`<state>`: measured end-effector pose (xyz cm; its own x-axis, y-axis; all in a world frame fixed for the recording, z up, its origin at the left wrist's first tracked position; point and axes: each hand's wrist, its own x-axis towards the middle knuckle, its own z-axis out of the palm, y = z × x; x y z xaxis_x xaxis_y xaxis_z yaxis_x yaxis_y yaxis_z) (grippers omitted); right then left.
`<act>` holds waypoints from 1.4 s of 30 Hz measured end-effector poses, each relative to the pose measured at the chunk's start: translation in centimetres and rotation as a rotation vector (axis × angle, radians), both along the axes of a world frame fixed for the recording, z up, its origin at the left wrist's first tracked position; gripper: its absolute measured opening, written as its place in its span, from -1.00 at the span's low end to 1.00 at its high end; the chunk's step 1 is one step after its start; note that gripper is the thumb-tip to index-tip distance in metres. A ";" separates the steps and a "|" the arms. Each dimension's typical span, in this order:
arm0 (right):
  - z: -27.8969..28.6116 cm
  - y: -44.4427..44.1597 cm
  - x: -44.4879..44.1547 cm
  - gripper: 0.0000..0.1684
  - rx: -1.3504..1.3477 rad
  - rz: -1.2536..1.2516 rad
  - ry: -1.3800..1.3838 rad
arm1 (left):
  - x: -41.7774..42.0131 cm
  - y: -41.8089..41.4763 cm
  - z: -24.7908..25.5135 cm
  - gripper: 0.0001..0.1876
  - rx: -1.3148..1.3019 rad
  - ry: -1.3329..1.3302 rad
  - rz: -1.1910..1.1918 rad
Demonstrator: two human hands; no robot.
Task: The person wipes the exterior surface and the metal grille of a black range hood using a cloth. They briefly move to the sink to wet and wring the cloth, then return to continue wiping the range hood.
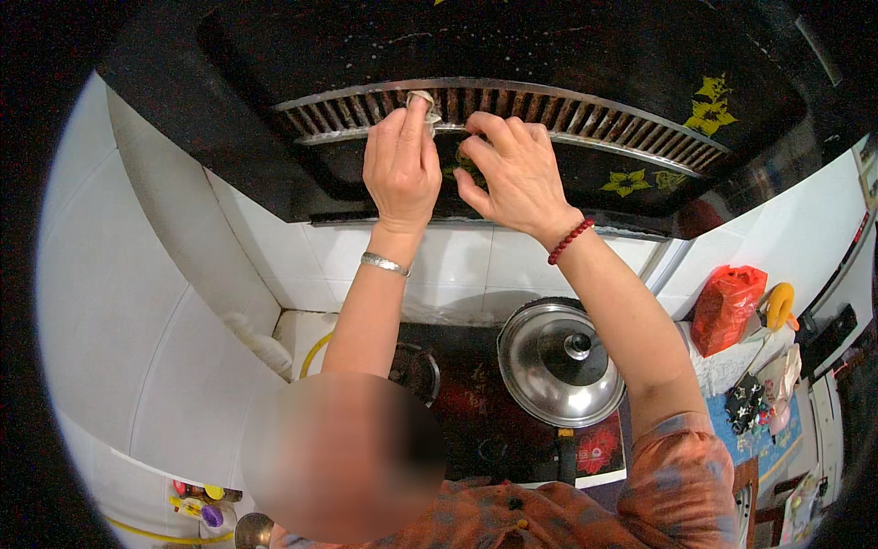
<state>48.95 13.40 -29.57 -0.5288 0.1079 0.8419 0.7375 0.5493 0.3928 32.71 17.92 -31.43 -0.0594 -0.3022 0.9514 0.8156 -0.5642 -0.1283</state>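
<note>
A black range hood [411,41] with yellow flower decals spans the upper part of the head view. Its long slatted metal grille [549,113] has brownish stains between the slats. My left hand [403,161] presses a crumpled light cloth [424,104] against the grille with its fingertips. To the right, my right hand [514,165] has its fingers bent and apart at the grille's lower metal edge, with nothing seen in them; what the fingertips touch is hard to tell.
Below lies a dark gas stove [473,405] bearing a pan with a domed steel lid [562,364]. A red plastic bag [727,309] stands on the right counter. Bottles [199,504] are at lower left. White tiled wall [453,257] runs behind the stove. A blurred oval hides part of the view.
</note>
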 end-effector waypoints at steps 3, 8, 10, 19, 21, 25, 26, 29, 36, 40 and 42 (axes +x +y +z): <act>0.0 0.1 0.0 -0.73 -0.009 0.010 -0.002 | -0.2 -0.1 -0.1 -0.55 -0.011 0.026 0.003; 0.0 -0.1 -0.2 -0.73 0.005 0.004 0.010 | -0.5 -0.3 -0.3 -0.49 -0.033 0.079 -0.016; 0.1 -0.1 -0.2 -0.73 0.002 0.006 0.011 | -0.6 -0.5 -0.4 -0.49 -0.066 0.091 -0.013; 0.0 -0.4 -0.5 -0.65 -0.027 -0.023 0.014 | -0.7 -0.9 -2.9 -0.38 -0.241 0.126 -0.007; 0.0 -0.4 -0.4 -0.64 -0.023 -0.031 0.013 | -0.8 -1.2 -3.2 -0.41 -0.287 0.116 -0.013; 0.0 -0.2 -0.4 -0.69 -0.018 -0.030 0.021 | -1.0 -1.6 -2.5 -0.51 -0.310 0.111 -0.067; 0.0 -0.2 -0.4 -0.70 -0.023 -0.029 0.023 | -1.1 -1.6 -2.4 -0.53 -0.328 0.108 -0.091; -0.2 -0.3 -0.5 -0.70 -0.040 -0.029 0.025 | -1.0 -1.9 -2.4 -0.60 -0.370 0.029 -0.200; 0.2 -0.8 -0.4 -0.63 -0.052 -0.051 0.020 | -0.2 -2.8 -0.9 -0.62 -0.153 -0.066 -0.277; 0.1 -1.0 -0.4 -0.64 -0.065 -0.038 0.019 | -0.1 -4.2 -0.2 -0.61 -0.110 -0.119 -0.339; 0.1 -0.7 -0.4 -0.64 -0.044 -0.023 0.023 | -0.2 -3.0 -0.1 -0.60 -0.092 -0.040 -0.280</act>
<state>48.54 12.66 -29.52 -0.5060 0.1574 0.8481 0.7591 0.5482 0.3511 32.48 14.88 -31.53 -0.1668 -0.1817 0.9691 0.6296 -0.7760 -0.0371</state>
